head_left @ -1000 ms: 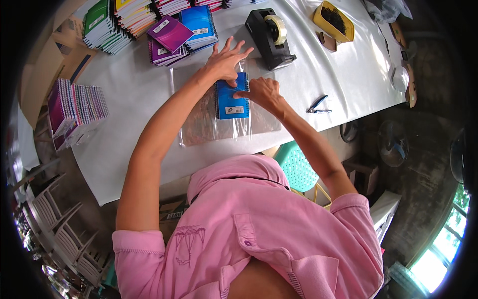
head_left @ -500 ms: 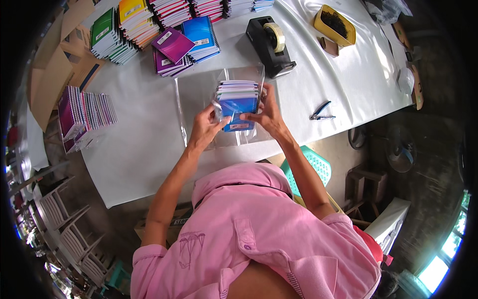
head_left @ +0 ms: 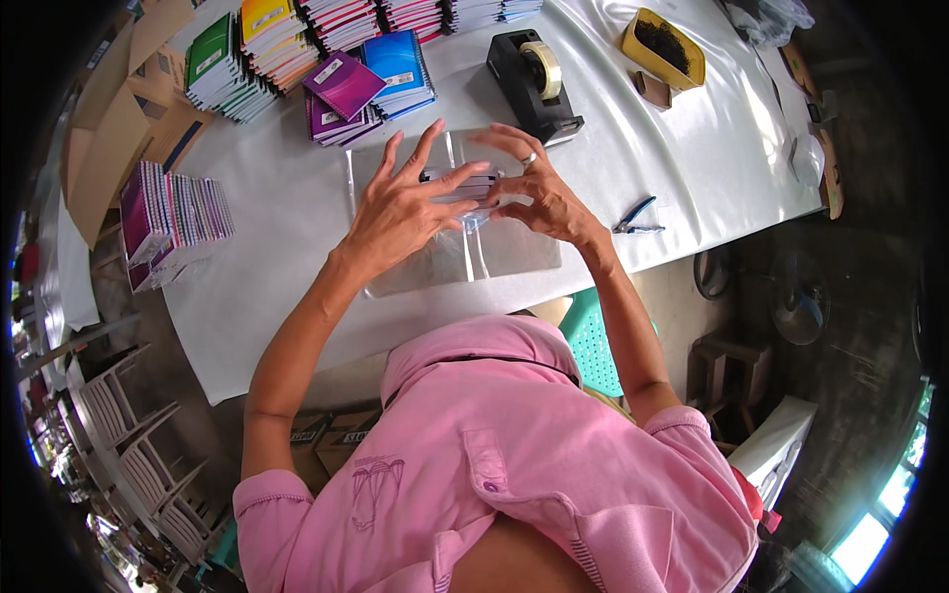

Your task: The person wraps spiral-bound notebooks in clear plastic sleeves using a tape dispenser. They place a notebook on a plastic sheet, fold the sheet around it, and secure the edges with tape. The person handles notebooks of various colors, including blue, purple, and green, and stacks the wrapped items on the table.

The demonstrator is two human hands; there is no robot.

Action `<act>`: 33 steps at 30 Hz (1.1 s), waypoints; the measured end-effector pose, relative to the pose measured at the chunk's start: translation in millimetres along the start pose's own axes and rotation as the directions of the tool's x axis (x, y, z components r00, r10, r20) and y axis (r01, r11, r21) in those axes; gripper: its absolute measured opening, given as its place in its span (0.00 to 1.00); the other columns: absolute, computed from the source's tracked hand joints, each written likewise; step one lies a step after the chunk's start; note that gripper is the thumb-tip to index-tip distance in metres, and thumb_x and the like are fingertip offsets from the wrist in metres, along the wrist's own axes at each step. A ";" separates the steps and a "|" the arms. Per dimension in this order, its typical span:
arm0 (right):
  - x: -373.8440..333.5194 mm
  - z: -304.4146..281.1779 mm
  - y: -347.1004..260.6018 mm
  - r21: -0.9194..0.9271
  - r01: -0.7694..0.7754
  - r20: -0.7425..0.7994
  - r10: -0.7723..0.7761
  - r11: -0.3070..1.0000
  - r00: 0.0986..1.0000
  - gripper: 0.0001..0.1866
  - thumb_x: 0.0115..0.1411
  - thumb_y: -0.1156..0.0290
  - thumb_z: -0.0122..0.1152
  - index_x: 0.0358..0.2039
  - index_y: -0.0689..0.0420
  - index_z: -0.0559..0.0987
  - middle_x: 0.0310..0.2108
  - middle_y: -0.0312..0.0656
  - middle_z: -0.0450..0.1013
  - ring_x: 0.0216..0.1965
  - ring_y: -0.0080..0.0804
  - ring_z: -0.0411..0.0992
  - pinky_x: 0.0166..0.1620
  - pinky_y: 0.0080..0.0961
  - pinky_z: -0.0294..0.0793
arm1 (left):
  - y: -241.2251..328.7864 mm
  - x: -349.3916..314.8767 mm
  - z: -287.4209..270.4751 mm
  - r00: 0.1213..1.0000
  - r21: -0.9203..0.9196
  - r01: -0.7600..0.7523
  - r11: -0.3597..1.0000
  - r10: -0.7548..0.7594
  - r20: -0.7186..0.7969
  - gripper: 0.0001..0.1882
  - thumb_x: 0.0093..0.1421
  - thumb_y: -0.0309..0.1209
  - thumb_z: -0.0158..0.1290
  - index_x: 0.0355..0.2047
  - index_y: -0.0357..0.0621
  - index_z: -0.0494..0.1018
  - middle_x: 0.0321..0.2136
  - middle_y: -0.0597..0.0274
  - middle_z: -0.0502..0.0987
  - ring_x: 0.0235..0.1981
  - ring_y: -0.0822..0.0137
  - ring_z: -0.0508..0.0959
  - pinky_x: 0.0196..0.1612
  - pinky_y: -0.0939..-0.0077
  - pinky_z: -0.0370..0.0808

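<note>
A small stack of notebooks (head_left: 467, 184) stands near the table's front edge, on a clear plastic sheet (head_left: 410, 265). My fingers hide most of the stack; its pale page edges and a bit of blue show between them. My left hand (head_left: 407, 206) hovers over its left side with the fingers spread wide. On the right side, my right hand (head_left: 546, 196) has its fingers curved and apart, the tips at or just above the stack. Whether those tips touch the notebooks or the plastic, I cannot tell.
Several notebook stacks line the back, with purple notebooks (head_left: 342, 87) and blue notebooks (head_left: 400, 71) nearer. A tape dispenser (head_left: 534, 91) stands beyond my hands. Cutting pliers (head_left: 638, 219) lie right, below a yellow tub (head_left: 664, 47). Bundled notebooks (head_left: 170, 219) and cardboard boxes (head_left: 124, 128) are left.
Both hands have let go of the blue notebook stack's near cover and moved up over it. The left fingers have spread apart, and the stack is now mostly covered from view.
</note>
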State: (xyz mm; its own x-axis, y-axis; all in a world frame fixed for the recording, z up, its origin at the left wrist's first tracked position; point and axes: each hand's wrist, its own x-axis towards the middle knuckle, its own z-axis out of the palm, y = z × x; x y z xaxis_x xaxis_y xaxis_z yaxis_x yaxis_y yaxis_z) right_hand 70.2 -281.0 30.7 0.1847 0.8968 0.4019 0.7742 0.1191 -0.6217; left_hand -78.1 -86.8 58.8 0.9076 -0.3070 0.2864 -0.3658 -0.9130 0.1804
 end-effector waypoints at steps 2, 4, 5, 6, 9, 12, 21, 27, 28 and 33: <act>-3.3 -4.0 0.7 0.115 -0.024 -0.077 0.033 0.993 0.996 0.44 0.38 0.71 0.76 0.57 0.49 0.65 0.64 0.46 0.54 0.66 0.44 0.50 0.66 0.41 0.53 | 1.8 -3.0 -1.9 0.957 -0.242 0.152 0.958 -0.204 -0.208 0.31 0.44 0.44 0.65 0.52 0.60 0.74 0.61 0.58 0.64 0.68 0.50 0.50 0.66 0.50 0.48; -18.7 -9.6 -2.1 0.487 -0.194 -0.191 0.320 0.852 0.928 0.46 0.37 0.68 0.77 0.58 0.51 0.64 0.65 0.45 0.53 0.67 0.41 0.50 0.67 0.41 0.51 | -2.6 -12.2 1.7 0.850 -0.563 0.208 0.799 -0.433 -0.300 0.39 0.47 0.43 0.65 0.59 0.54 0.65 0.63 0.56 0.61 0.67 0.52 0.51 0.67 0.56 0.48; -26.3 -4.5 -0.5 0.474 -0.254 -0.160 0.366 0.843 0.917 0.48 0.35 0.66 0.78 0.59 0.52 0.63 0.65 0.44 0.53 0.67 0.40 0.49 0.67 0.41 0.50 | -7.1 -22.5 9.6 0.790 -0.732 0.185 0.656 -0.542 -0.286 0.43 0.47 0.41 0.65 0.63 0.51 0.59 0.63 0.53 0.60 0.67 0.52 0.52 0.67 0.59 0.49; -35.2 7.7 5.2 0.460 -0.307 -0.125 0.403 0.833 0.907 0.51 0.33 0.64 0.79 0.59 0.53 0.62 0.65 0.44 0.53 0.67 0.40 0.49 0.67 0.41 0.50 | -8.2 -31.8 28.6 0.781 -0.806 0.189 0.561 -0.583 -0.223 0.46 0.49 0.39 0.65 0.65 0.48 0.54 0.63 0.50 0.59 0.66 0.53 0.53 0.66 0.60 0.50; -42.4 65.5 24.0 0.483 -0.384 -0.024 0.450 0.787 0.893 0.56 0.35 0.66 0.79 0.62 0.58 0.53 0.62 0.47 0.56 0.63 0.38 0.55 0.65 0.34 0.53 | -6.8 -57.4 103.7 0.827 -0.863 0.301 0.405 -0.561 0.024 0.52 0.53 0.30 0.62 0.68 0.41 0.38 0.62 0.44 0.58 0.64 0.55 0.57 0.65 0.63 0.55; -34.7 81.3 38.7 0.719 -0.327 0.006 0.464 0.614 0.886 0.59 0.42 0.67 0.77 0.67 0.58 0.44 0.61 0.48 0.56 0.60 0.36 0.57 0.62 0.30 0.56 | 14.5 -27.6 99.4 0.734 -0.876 0.387 0.289 -0.671 0.102 0.45 0.55 0.23 0.57 0.67 0.37 0.42 0.59 0.47 0.62 0.61 0.55 0.63 0.62 0.65 0.60; -28.3 57.5 26.8 0.600 -0.290 -0.189 0.485 0.745 0.854 0.46 0.40 0.72 0.76 0.59 0.54 0.60 0.60 0.46 0.59 0.62 0.35 0.56 0.63 0.36 0.56 | 5.1 -35.7 96.7 0.665 -0.939 0.239 0.249 -0.746 -0.029 0.37 0.51 0.20 0.61 0.62 0.41 0.60 0.63 0.53 0.59 0.64 0.59 0.58 0.64 0.66 0.57; -42.5 53.5 23.1 0.438 -0.283 -0.240 0.414 0.853 0.878 0.31 0.38 0.66 0.77 0.47 0.51 0.77 0.64 0.43 0.56 0.66 0.43 0.52 0.65 0.46 0.53 | -2.0 -55.0 82.5 0.733 -0.711 0.288 0.641 -0.626 -0.267 0.25 0.43 0.25 0.67 0.45 0.53 0.80 0.66 0.60 0.55 0.68 0.52 0.49 0.65 0.57 0.56; -40.0 55.3 21.4 0.403 -0.289 -0.227 0.400 0.868 0.888 0.31 0.38 0.66 0.77 0.46 0.51 0.77 0.63 0.44 0.57 0.65 0.44 0.53 0.65 0.46 0.54 | -4.7 -48.7 77.2 0.767 -0.621 0.313 0.718 -0.577 -0.280 0.26 0.42 0.26 0.67 0.44 0.56 0.80 0.66 0.62 0.56 0.68 0.50 0.48 0.65 0.55 0.56; -27.3 54.3 18.2 0.258 -0.201 -0.245 0.265 0.945 0.933 0.28 0.38 0.66 0.76 0.43 0.53 0.77 0.62 0.47 0.58 0.63 0.48 0.57 0.62 0.43 0.60 | -18.9 -25.7 58.8 0.889 -0.339 0.277 0.899 -0.374 -0.264 0.25 0.39 0.30 0.69 0.41 0.66 0.81 0.65 0.67 0.58 0.67 0.43 0.47 0.64 0.52 0.58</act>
State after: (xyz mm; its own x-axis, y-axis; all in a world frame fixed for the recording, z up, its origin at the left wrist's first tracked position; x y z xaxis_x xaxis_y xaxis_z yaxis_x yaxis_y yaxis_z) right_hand 46.4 -280.2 -28.1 0.5255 0.7638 0.3749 0.5385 0.0426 -0.8416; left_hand -82.4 -77.5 -7.3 0.8893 0.1395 0.4356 -0.1469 -0.8148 0.5609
